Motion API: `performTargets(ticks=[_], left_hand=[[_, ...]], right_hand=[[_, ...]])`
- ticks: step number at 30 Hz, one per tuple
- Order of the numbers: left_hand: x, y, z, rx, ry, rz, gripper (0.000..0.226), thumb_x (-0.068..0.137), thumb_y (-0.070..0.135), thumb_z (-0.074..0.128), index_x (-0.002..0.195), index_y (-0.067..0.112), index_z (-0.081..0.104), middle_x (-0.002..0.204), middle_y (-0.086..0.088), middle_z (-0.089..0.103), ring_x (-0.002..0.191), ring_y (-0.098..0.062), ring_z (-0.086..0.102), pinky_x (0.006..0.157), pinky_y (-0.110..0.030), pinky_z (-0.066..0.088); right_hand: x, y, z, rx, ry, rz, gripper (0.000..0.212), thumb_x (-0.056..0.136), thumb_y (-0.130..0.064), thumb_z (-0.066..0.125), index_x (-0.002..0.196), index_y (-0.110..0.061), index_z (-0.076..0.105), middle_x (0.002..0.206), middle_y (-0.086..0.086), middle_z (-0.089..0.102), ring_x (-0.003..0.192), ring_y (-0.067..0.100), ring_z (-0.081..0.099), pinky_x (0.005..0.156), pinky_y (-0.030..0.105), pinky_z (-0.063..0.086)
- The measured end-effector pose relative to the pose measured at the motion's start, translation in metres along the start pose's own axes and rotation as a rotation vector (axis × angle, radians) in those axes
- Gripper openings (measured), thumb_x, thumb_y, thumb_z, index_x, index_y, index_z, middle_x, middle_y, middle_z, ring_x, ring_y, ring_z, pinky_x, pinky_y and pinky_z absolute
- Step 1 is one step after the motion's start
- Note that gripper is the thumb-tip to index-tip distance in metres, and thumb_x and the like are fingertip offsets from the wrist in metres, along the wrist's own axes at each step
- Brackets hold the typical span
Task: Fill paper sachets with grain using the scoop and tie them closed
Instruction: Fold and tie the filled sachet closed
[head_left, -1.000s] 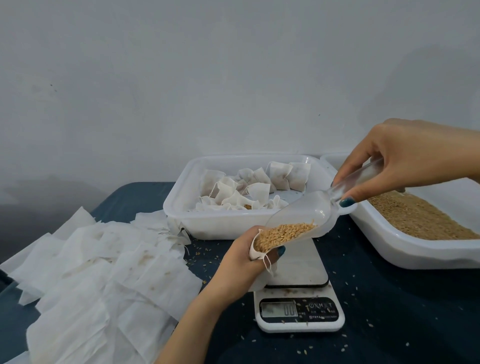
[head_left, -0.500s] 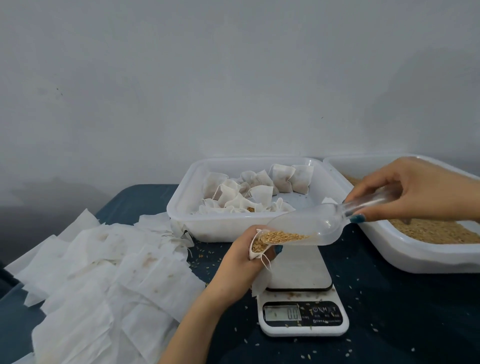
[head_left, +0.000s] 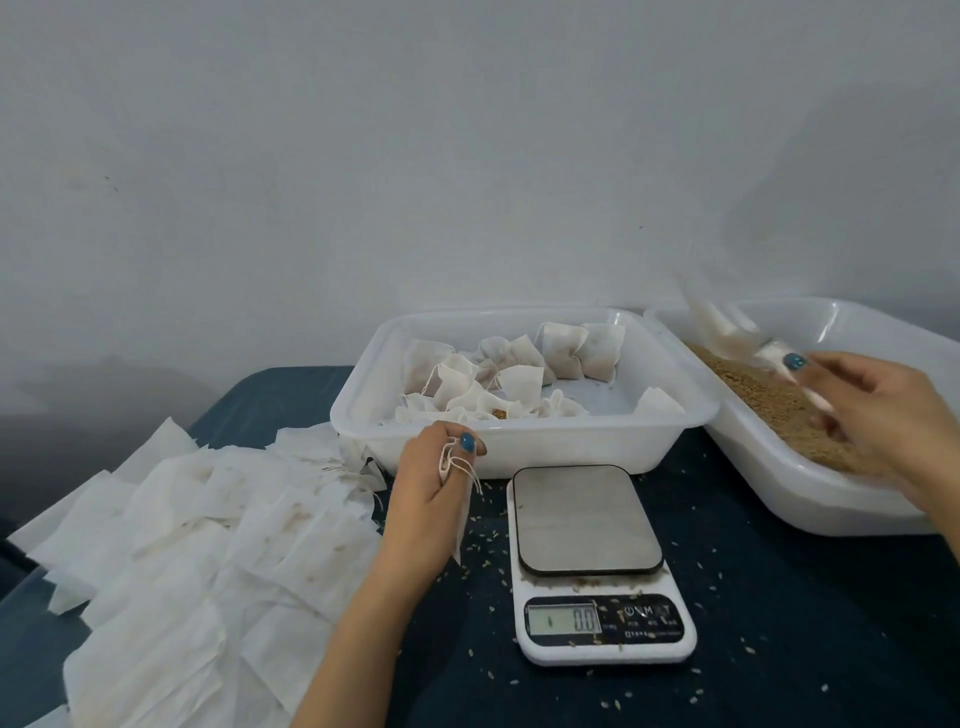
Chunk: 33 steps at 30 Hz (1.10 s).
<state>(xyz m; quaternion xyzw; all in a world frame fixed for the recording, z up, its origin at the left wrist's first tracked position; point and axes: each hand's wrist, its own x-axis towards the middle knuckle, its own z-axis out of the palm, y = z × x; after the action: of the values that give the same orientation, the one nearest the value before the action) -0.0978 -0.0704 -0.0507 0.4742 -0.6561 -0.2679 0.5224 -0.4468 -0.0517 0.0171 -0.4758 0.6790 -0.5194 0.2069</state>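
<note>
As you look down, the dark-blue table (head_left: 779, 623) fills the lower half, w/ a pale wall (head_left: 467, 156) behind. Its left side is covered by a big loose pile of empty sachets (head_left: 182, 545), flat & overlapping, running from the near-left corner toward the far edge. At the right edge sits the grain tray (head_left: 810, 488), white plastic, w/ a bed of grain (head_left: 769, 405) inside. Just left of it, rims touching or nearly so (can't tell which), the white middle tray (head_left: 545, 447) stands at the far edge, w/ filled sachets (head_left: 571, 348) heaped mostly in its left & back parts. A kitchen scale (head_left: 587, 519) sits right in front of that tray, approx. mid-table, display toward you.

Your right hand (head_left: 883, 410) is over the grain tray, motion-blurred. Thumb & fingers pinch the handle of the clear scoop (head_left: 727, 332), whose bowl tilts up above the grain. Your left hand (head_left: 421, 499) is btwn pile & scale, just in front of the middle tray. Its fingers curl round one sachet (head_left: 448, 460), top bunched at the thumb, string ends dangling. Loose grains (head_left: 483, 540) dot the cloth around the scale.
</note>
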Motion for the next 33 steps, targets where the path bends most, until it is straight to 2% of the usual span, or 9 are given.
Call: performTargets(ticks=[2,5,8,11,14,17,22,26,33], left_hand=[[0.001,-0.002,0.002,0.272,0.079,0.080,0.027,0.096,0.001,0.050,0.090,0.025,0.062,0.100,0.011,0.054,0.098,-0.015,0.041,0.083,-0.018,0.032],[0.003,-0.005,0.002,0.460,0.142,0.090,0.022,0.094,0.003,0.052,0.094,0.018,0.067,0.108,0.006,0.052,0.098,-0.017,0.035,0.086,-0.030,0.032],[0.003,-0.007,-0.002,0.376,0.101,0.056,0.022,0.096,0.006,0.048,0.094,0.021,0.064,0.105,0.005,0.051,0.096,-0.014,0.044,0.080,-0.020,0.036],[0.004,-0.005,-0.004,0.213,0.081,-0.027,0.029,0.100,0.008,0.045,0.090,0.032,0.058,0.103,0.007,0.052,0.098,0.004,0.049,0.074,-0.003,0.033],[0.007,-0.006,-0.005,0.047,0.106,-0.096,0.027,0.104,0.017,0.043,0.089,0.033,0.058,0.103,0.008,0.057,0.095,0.007,0.050,0.074,-0.004,0.035],[0.007,-0.007,-0.005,0.026,0.118,-0.084,0.026,0.105,0.020,0.042,0.090,0.033,0.058,0.101,0.010,0.059,0.093,0.006,0.051,0.074,-0.008,0.036],[0.006,-0.006,0.002,0.075,0.054,-0.039,0.027,0.103,0.010,0.044,0.092,0.031,0.057,0.101,0.007,0.059,0.087,0.007,0.052,0.068,-0.003,0.036],[0.005,-0.001,0.008,0.136,-0.023,0.099,0.026,0.101,0.005,0.045,0.091,0.026,0.057,0.094,0.006,0.058,0.086,0.003,0.051,0.072,-0.009,0.035],[0.017,0.024,0.042,-0.034,-0.085,0.163,0.026,0.090,0.007,0.039,0.092,0.026,0.057,0.095,0.011,0.060,0.090,0.000,0.054,0.078,-0.012,0.038]], right_hand=[[0.012,0.012,-0.002,-0.138,0.033,0.034,0.038,0.096,-0.038,0.058,0.125,-0.015,0.065,0.081,0.004,0.068,0.063,0.020,0.060,0.058,0.033,0.047],[0.027,0.027,0.000,-0.391,0.016,0.062,0.027,0.102,-0.031,0.048,0.104,-0.011,0.065,0.073,0.010,0.067,0.068,0.034,0.063,0.062,0.036,0.045],[0.039,0.034,0.004,-0.650,-0.072,0.095,0.034,0.103,-0.026,0.045,0.083,-0.004,0.062,0.074,0.017,0.066,0.067,0.032,0.059,0.058,0.032,0.037],[0.045,0.037,0.010,-0.820,-0.171,0.103,0.036,0.100,-0.024,0.050,0.076,-0.001,0.062,0.078,0.017,0.065,0.073,0.031,0.060,0.064,0.033,0.041],[0.035,0.034,0.017,-0.890,-0.118,0.046,0.033,0.096,-0.032,0.056,0.111,-0.003,0.063,0.105,0.016,0.069,0.092,0.035,0.063,0.078,0.039,0.051],[0.021,0.029,0.025,-0.766,0.119,-0.223,0.043,0.093,-0.027,0.059,0.133,-0.010,0.054,0.123,0.012,0.064,0.111,0.038,0.057,0.087,0.045,0.049],[-0.020,0.012,0.060,-0.446,0.123,-0.605,0.030,0.088,-0.014,0.061,0.117,-0.021,0.062,0.102,-0.008,0.065,0.099,0.011,0.048,0.083,0.032,0.035],[-0.047,0.021,0.091,-0.322,-0.092,-0.646,0.023,0.088,-0.020,0.059,0.108,-0.031,0.063,0.095,-0.027,0.057,0.095,-0.001,0.053,0.079,0.022,0.041],[-0.052,0.050,0.123,-0.195,-0.138,-0.503,0.033,0.086,-0.009,0.065,0.099,-0.039,0.060,0.088,-0.027,0.060,0.089,0.000,0.055,0.072,0.014,0.039]])
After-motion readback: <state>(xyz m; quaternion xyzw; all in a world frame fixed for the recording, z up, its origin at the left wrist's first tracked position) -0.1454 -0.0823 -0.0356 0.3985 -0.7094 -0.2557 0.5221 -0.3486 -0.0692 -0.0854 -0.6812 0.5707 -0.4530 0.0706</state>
